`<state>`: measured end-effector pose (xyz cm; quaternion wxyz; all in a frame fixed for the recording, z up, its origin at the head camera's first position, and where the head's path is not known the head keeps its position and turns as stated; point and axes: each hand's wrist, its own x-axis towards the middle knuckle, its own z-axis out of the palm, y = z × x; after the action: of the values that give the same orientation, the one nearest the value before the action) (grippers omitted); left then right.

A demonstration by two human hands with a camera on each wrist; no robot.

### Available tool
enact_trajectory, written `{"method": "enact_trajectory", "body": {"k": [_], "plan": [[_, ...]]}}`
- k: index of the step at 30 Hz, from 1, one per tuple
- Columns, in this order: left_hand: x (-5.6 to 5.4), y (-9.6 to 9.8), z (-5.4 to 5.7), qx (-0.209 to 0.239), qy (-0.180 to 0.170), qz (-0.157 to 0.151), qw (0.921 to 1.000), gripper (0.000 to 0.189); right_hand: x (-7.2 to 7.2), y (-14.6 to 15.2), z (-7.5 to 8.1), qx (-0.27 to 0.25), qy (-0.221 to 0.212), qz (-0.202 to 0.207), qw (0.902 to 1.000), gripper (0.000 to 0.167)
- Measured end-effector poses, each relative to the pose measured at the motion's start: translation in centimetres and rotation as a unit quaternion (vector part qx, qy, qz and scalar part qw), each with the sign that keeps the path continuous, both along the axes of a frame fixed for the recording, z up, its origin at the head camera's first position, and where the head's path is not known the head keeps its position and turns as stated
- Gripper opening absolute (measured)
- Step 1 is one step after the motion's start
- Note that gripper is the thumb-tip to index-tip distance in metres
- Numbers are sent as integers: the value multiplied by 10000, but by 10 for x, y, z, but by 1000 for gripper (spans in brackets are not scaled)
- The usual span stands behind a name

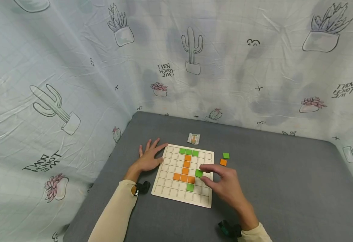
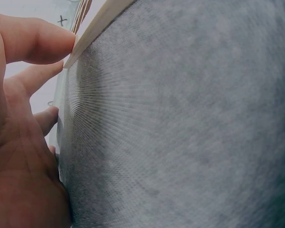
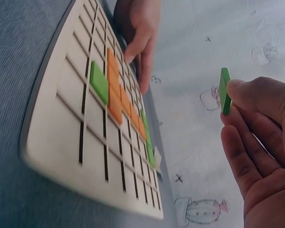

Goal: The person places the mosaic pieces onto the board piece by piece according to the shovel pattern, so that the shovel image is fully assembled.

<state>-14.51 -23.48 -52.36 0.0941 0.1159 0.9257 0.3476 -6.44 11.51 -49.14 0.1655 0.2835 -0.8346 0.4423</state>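
A pale wooden grid board [image 1: 170, 193] lies on the grey table, with orange square tiles [image 1: 184, 179] and green square tiles [image 1: 189, 152] set in some of its cells. Between thumb and forefinger my right hand [image 1: 224, 181] pinches a green tile [image 3: 224, 90], held above the right half of the board. My left hand [image 1: 148, 158] rests at the board's left edge, its fingers spread and the thumb and forefinger touching the rim. In the left wrist view the thumb [image 2: 42, 40] meets the board's side.
A loose green tile [image 1: 226, 155] and a loose orange tile [image 1: 223, 162] lie right of the board. Behind it is a small pattern card [image 1: 193, 138]. A cactus-print curtain [image 1: 224, 67] stands along the table's back and left.
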Motion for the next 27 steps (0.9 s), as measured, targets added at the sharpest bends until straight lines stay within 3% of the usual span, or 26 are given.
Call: {"method": "enact_trajectory", "body": {"k": [7,12,17,27], "plan": [[-1,1,1,28,-23,7,10000,67,-5,-19,3,-247,-171,301,9991,41],[-1,2,2,10,-25,38,10000,67,-5,-31,2,-275,-645,421,9966,38],[-2,2,2,-14,-39,50,10000,67,-4,-41,-4,-217,-1039,522,9930,36],[-3,1,2,-148,-47,27,9999,67,-1,-58,-25,-69,-1256,867,9883,33]]}}
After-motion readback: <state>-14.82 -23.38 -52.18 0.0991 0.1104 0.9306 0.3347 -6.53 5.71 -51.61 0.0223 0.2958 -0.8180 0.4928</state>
